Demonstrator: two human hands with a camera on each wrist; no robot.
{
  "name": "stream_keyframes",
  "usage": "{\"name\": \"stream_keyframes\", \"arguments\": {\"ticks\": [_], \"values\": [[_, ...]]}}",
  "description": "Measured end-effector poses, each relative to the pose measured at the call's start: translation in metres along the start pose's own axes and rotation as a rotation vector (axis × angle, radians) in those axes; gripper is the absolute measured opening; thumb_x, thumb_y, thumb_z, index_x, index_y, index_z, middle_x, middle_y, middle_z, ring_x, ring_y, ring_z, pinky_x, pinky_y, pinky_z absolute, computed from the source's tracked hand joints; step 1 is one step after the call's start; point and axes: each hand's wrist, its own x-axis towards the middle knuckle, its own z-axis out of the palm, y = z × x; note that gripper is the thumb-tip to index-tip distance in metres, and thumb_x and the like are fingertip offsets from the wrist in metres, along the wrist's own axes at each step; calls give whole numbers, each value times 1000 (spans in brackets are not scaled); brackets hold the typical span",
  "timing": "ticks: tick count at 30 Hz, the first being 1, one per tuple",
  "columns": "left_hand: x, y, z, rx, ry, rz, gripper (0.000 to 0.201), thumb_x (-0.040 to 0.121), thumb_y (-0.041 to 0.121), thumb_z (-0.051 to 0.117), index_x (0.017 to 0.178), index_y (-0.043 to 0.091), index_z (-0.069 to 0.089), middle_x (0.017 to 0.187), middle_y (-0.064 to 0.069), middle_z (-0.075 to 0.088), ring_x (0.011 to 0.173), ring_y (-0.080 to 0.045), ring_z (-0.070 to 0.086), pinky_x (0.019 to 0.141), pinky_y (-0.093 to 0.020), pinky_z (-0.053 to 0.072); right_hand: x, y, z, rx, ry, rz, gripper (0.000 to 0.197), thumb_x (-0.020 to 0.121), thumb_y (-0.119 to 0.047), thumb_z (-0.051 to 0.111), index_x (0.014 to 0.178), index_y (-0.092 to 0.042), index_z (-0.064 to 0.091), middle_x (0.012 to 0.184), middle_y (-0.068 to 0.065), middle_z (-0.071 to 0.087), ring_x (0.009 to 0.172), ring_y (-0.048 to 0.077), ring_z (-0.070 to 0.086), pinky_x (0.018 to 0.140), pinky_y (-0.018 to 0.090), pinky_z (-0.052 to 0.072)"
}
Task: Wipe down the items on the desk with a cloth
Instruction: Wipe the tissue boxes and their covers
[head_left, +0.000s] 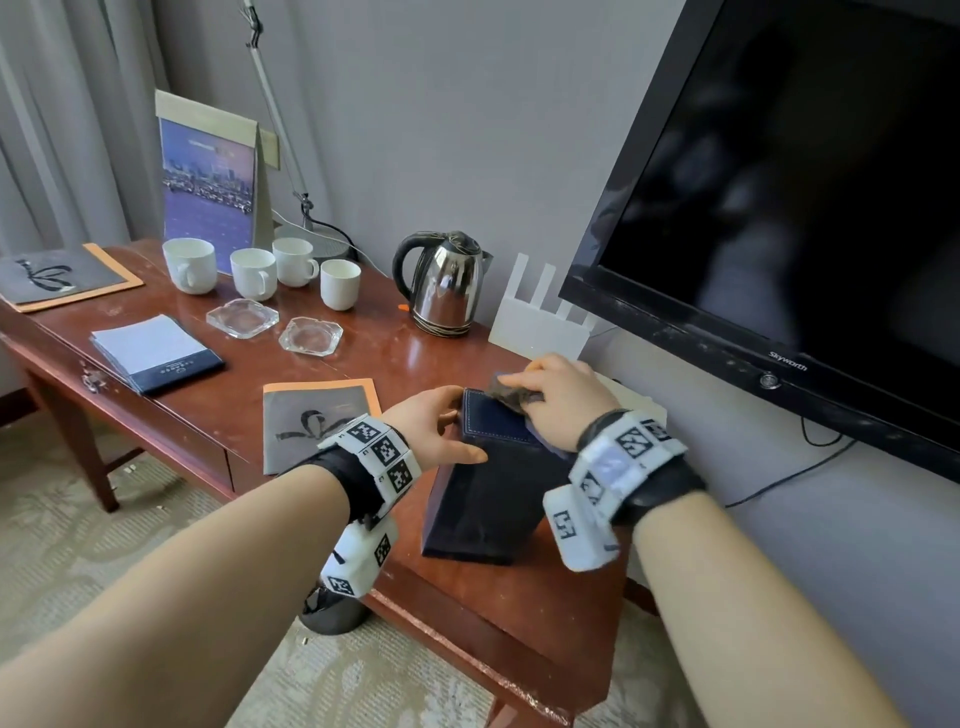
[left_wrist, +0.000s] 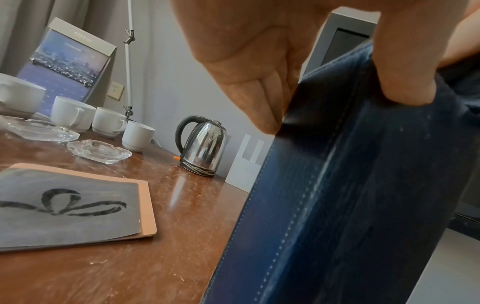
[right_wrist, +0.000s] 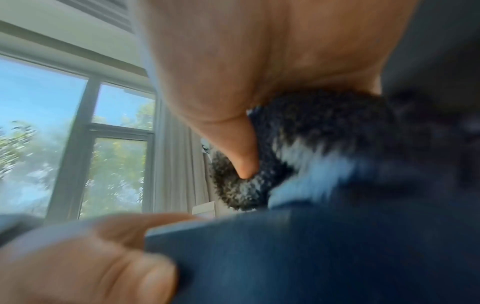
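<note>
A dark navy folder (head_left: 493, 483) with pale stitching stands tilted on the wooden desk (head_left: 332, 395) near its right end. My left hand (head_left: 441, 426) grips its upper left edge, thumb (left_wrist: 407, 82) on one face and fingers (left_wrist: 254, 92) on the other. My right hand (head_left: 556, 400) holds a dark fuzzy cloth (head_left: 511, 395) bunched against the folder's top edge. The right wrist view is blurred; there the cloth (right_wrist: 311, 144) sits under my palm on the folder (right_wrist: 311, 257).
A steel kettle (head_left: 447, 283), several white cups (head_left: 291, 262) and two glass ashtrays (head_left: 310, 335) stand behind. A grey brochure (head_left: 311, 421) lies left of the folder. A white router (head_left: 540, 317) and a TV (head_left: 779, 208) are close on the right.
</note>
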Motion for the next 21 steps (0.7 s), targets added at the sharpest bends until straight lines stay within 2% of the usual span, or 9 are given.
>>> {"name": "stream_keyframes", "arguments": {"ticks": [3, 6, 8, 11, 12, 14, 16, 18, 21], "values": [[-1, 0, 0, -7, 0, 5, 74, 70, 20, 80, 134, 18, 43, 129, 1, 54, 120, -14, 51, 105, -35, 41, -7, -16, 21, -138, 74, -41, 52, 92, -16, 42, 132, -48, 42, 134, -11, 38, 120, 21, 29, 101, 34, 23], [-2, -1, 0, -2, -3, 1, 76, 70, 21, 80, 135, 18, 42, 129, 3, 53, 120, -12, 50, 106, -35, 40, -24, 1, 22, -105, 81, -62, 54, 92, -12, 40, 130, -49, 45, 135, -13, 38, 121, 19, 28, 102, 34, 24], [-2, -1, 1, -34, 4, -7, 75, 69, 20, 80, 134, 18, 42, 131, 2, 53, 122, -14, 49, 106, -38, 40, -33, 26, 21, -33, 89, 33, 53, 91, -9, 39, 126, -47, 51, 129, -12, 44, 118, 20, 35, 102, 35, 30], [-3, -1, 2, -20, 14, -13, 75, 69, 22, 80, 134, 19, 42, 131, 2, 54, 122, -15, 50, 105, -39, 41, -40, 50, 18, 103, 80, 196, 49, 92, -10, 39, 126, -43, 53, 101, -7, 50, 105, 27, 52, 91, 34, 44], [-3, 0, 2, -3, 16, -16, 75, 70, 23, 80, 134, 19, 42, 130, 2, 54, 122, -15, 51, 105, -39, 41, -41, 49, 18, 83, 96, 202, 49, 92, -11, 39, 128, -43, 51, 103, -7, 50, 108, 27, 50, 91, 34, 44], [-3, 1, 2, 16, 23, -23, 75, 70, 24, 80, 134, 19, 42, 129, 2, 55, 120, -15, 52, 104, -40, 42, -42, 33, 22, -10, 205, 143, 49, 92, -14, 42, 132, -42, 47, 124, -7, 47, 116, 26, 38, 96, 33, 35], [-4, 2, 2, 27, 36, -22, 75, 70, 23, 80, 134, 18, 43, 129, 1, 55, 119, -16, 52, 103, -39, 42, -49, 7, 33, -102, 284, -1, 53, 91, -14, 44, 135, -43, 43, 135, -6, 41, 118, 27, 32, 97, 36, 28], [-5, 3, 1, 44, 42, -17, 74, 70, 23, 80, 133, 18, 44, 128, 2, 55, 119, -15, 52, 103, -38, 43, -58, -3, 46, -158, 306, -74, 60, 86, -6, 49, 133, -42, 46, 134, -1, 44, 119, 32, 34, 97, 43, 29], [-6, 4, 2, 43, 46, -25, 72, 70, 23, 80, 132, 20, 44, 126, 5, 55, 117, -13, 52, 103, -36, 43, -67, 24, 53, -112, 426, 21, 62, 73, 6, 61, 116, -39, 64, 118, 6, 59, 104, 39, 48, 85, 48, 40]]}}
